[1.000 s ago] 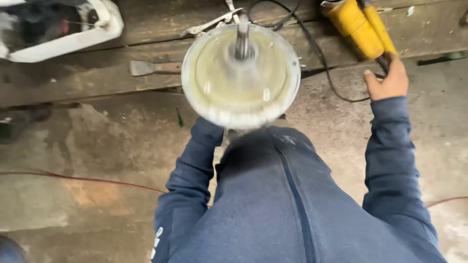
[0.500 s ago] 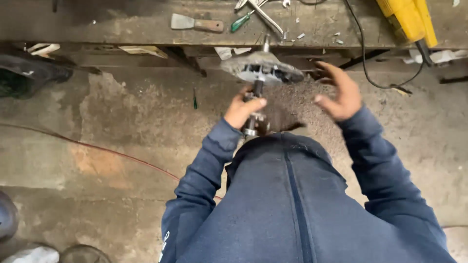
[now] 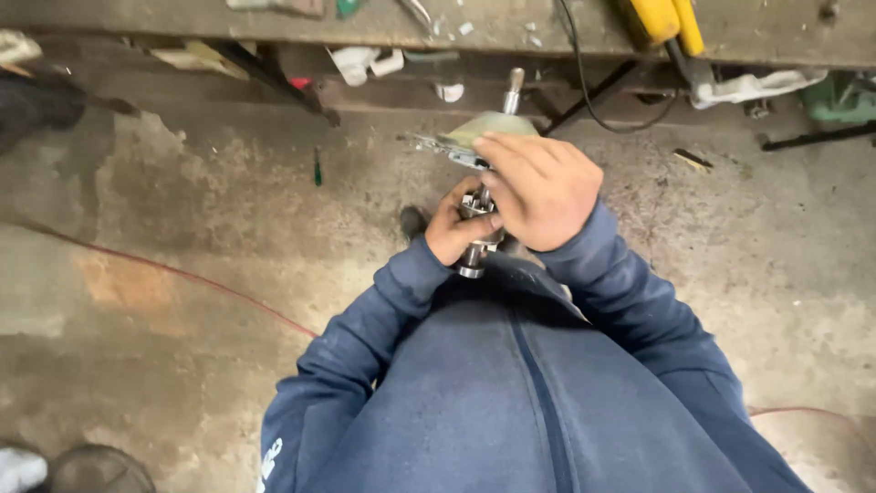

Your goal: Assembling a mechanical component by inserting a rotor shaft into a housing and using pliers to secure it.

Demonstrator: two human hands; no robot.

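Since the earlier frame you are tilting the disc-and-shaft assembly edge-on below the workbench edge, left hand clenching its stiff, heavy-looking metal shaft, right hand cupping its rim.

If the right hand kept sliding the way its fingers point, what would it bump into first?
The right hand points up-left, and its fingertips already lie on the pale green round metal disc. Beyond it, probably only grey concrete floor, though depth is hard to judge.
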